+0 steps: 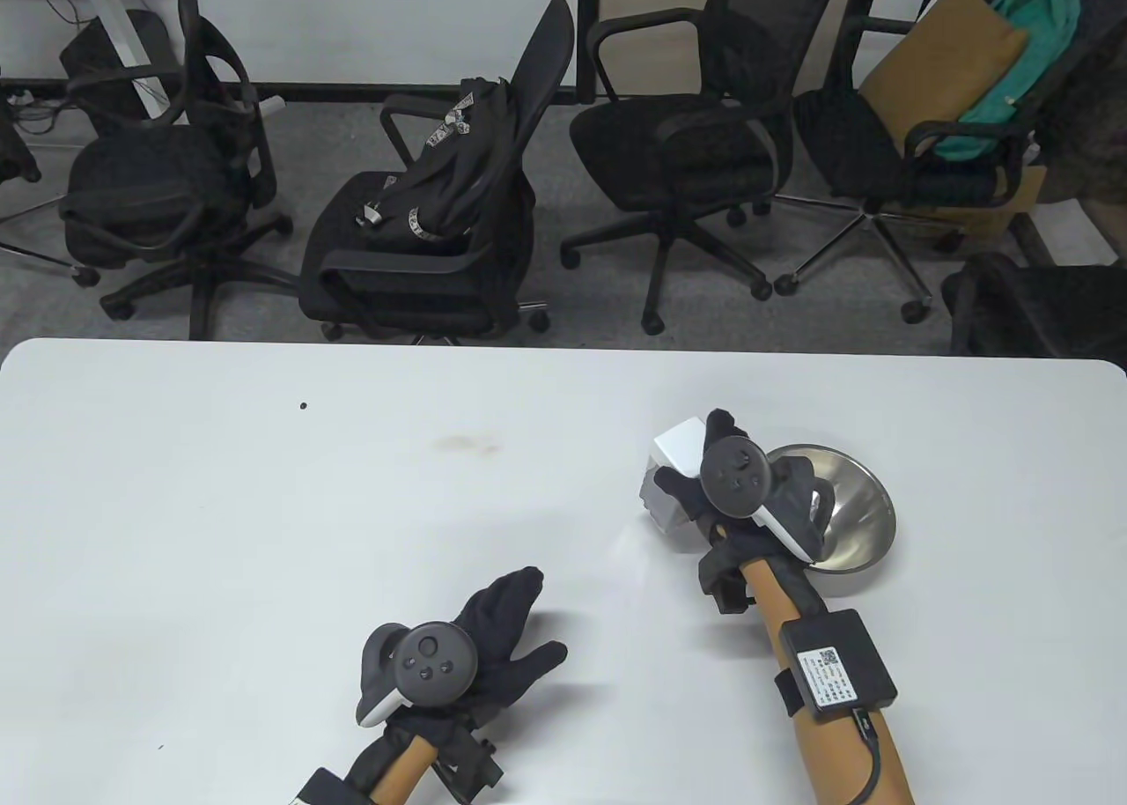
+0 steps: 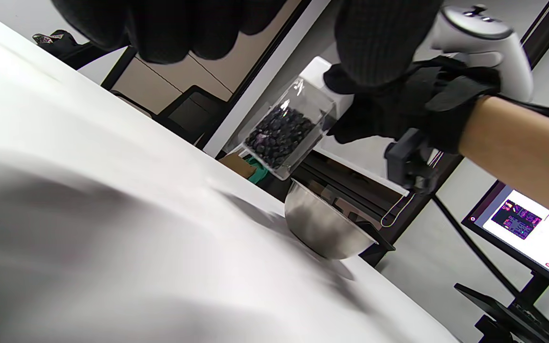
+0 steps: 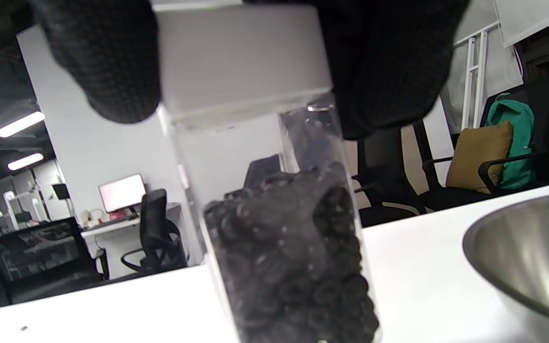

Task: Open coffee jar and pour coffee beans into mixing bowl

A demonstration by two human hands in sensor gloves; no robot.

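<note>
A clear square coffee jar (image 2: pixel 284 131) with a white lid (image 3: pixel 238 52) holds dark coffee beans (image 3: pixel 293 267). My right hand (image 1: pixel 704 479) grips it at the lid and holds it in the air, just left of the steel mixing bowl (image 1: pixel 850 505). The lid sits on the jar. The jar shows in the table view (image 1: pixel 669 488) partly hidden under my hand. The bowl (image 2: pixel 324 224) stands on the white table and looks empty (image 3: pixel 527 257). My left hand (image 1: pixel 502 638) lies on the table near the front, fingers spread, holding nothing.
The white table (image 1: pixel 264 505) stretches wide to the left and back. Several black office chairs (image 1: pixel 440 224) stand beyond its far edge. A monitor (image 2: pixel 527 224) shows in the left wrist view.
</note>
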